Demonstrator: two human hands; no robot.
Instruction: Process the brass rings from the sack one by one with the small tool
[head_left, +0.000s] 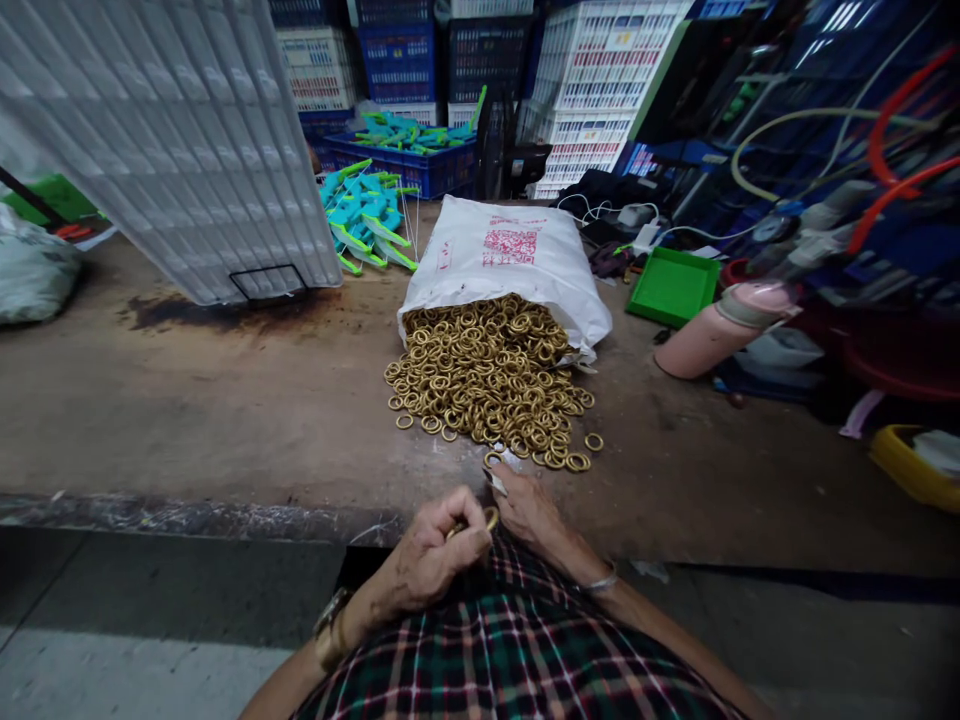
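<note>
A heap of brass-coloured rings (491,385) spills from the mouth of a white woven sack (465,250) with red print onto the table. My left hand (439,550) is closed in front of the heap, at the table's front edge. Brass rings (491,518) show between its thumb and curled fingers; how many it holds is hidden. Beside it, my right hand (529,510) reaches forward from the edge, its fingertips at a single brass ring (493,459) near the heap. A white wrap and a small dark piece show on a right finger.
A ribbed translucent panel (225,150) stands at the left. Teal and green plastic pieces (367,215) lie behind it. On the right are a green tray (673,285), a pink bottle (712,335) and a yellow container (911,465). Stacked crates (585,80) fill the back.
</note>
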